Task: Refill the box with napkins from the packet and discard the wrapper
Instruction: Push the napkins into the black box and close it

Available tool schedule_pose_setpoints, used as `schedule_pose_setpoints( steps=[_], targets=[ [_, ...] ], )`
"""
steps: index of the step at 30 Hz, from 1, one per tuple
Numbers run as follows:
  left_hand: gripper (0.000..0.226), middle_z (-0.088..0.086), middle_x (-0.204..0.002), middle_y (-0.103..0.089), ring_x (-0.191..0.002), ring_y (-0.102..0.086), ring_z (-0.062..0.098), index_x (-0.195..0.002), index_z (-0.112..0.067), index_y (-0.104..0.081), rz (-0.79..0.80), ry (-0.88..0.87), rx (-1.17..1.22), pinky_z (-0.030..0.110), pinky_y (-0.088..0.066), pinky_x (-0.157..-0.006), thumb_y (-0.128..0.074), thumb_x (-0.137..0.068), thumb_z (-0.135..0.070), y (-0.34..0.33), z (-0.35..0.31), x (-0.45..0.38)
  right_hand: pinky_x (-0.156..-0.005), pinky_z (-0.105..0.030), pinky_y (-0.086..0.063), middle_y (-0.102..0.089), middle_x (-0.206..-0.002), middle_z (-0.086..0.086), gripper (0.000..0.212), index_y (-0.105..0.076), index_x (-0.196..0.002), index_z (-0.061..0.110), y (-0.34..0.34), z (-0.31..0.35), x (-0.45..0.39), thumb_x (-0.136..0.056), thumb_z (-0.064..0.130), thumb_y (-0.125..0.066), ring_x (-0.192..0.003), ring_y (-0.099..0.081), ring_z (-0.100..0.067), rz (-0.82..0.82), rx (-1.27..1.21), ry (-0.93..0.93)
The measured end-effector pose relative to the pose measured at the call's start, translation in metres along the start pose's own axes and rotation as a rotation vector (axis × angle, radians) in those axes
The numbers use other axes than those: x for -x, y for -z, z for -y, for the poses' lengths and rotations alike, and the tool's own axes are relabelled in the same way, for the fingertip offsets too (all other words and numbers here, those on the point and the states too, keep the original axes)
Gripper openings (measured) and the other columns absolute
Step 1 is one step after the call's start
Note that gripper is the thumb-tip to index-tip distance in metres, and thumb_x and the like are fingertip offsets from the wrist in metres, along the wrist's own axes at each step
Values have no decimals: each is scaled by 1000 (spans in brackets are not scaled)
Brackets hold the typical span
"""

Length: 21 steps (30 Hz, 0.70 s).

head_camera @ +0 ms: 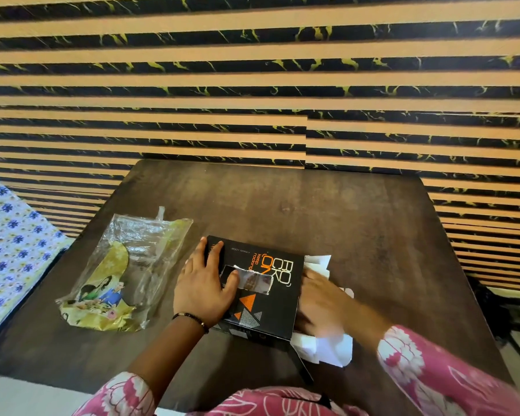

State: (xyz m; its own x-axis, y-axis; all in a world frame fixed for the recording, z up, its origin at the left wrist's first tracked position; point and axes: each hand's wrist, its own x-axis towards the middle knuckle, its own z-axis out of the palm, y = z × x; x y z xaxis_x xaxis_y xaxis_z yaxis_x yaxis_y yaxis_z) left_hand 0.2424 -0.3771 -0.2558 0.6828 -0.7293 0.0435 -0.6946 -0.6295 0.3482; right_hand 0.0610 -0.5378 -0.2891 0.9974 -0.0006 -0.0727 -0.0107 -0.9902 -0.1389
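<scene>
A black box (270,298) with orange print lies flat on the dark wooden table (312,205), a cut-out window in its top showing white paper. My left hand (203,283) lies flat on the box's left part, fingers spread and straight. My right hand (321,304), blurred, presses against white napkins (327,346) that stick out of the box's open right end. The emptied clear and yellow plastic wrapper (117,274) lies crumpled on the table to the left of the box.
A striped black and tan wall stands right behind the table. A blue-flowered white cloth (9,244) lies off the table's left edge. Bare tabletop stretches behind the box and to its right.
</scene>
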Motion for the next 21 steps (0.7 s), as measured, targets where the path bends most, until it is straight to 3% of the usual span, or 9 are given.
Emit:
schedule_pose_setpoints(
  steps=[2,5,7,9,12,16,21],
  targets=[
    [82,6,-154,-20,-134,-32,29,-140,-25,-29,-12,1,-1,44,-36,-103,-22,-69,-65,0,-1,0,-118,-30,-16,-60,-124,-2,38,-59,-114,18,-7,8,25,-79,32,-53,-128,-45,-22,-247,-150,-73],
    [83,8,-154,-20,-137,-28,29,-140,-24,-28,-23,0,-31,45,-29,-110,-21,-69,-67,-2,-2,0,-112,-23,-25,-41,-140,6,54,-44,-133,16,-31,31,49,-83,30,-56,-134,-30,-6,-541,-512,-498],
    [84,8,-155,-16,-141,-17,26,-141,-23,-26,-23,-17,-58,45,-19,-115,-19,-70,-67,-3,-2,0,-106,-30,-36,-38,-135,7,60,-41,-135,13,-37,42,49,-80,23,-63,-126,-38,-9,-577,-767,-796],
    [84,6,-156,-13,-144,-5,21,-143,-21,-25,-36,-63,-94,43,-9,-117,-16,-73,-67,-5,-2,-1,-99,-38,-46,-51,-125,3,52,-48,-129,15,-30,46,43,-81,12,-67,-111,-56,-15,-499,-1032,-973],
    [84,1,-156,-12,-143,2,15,-145,-19,-21,-31,-115,-119,42,-2,-118,-12,-76,-67,-6,-1,-1,-91,-45,-52,-66,-108,3,37,-57,-111,24,-21,43,33,-80,6,-65,-92,-65,-15,-403,-1208,-1013],
    [86,-2,-156,-10,-141,0,8,-146,-19,-16,-6,-124,-85,38,0,-118,-7,-76,-68,-7,0,0,-91,-48,-52,-66,-100,7,34,-57,-102,29,-15,43,18,-81,3,-64,-99,-63,-18,-421,-1303,-1050],
    [84,-3,-156,-12,-141,-3,7,-145,-20,-18,-11,-125,-53,36,-2,-117,-8,-76,-66,-6,0,0,-77,-39,-60,-67,-111,-1,27,-60,-113,25,-13,57,-12,-92,9,-52,-99,-64,-18,-416,-1520,-946]
  ],
)
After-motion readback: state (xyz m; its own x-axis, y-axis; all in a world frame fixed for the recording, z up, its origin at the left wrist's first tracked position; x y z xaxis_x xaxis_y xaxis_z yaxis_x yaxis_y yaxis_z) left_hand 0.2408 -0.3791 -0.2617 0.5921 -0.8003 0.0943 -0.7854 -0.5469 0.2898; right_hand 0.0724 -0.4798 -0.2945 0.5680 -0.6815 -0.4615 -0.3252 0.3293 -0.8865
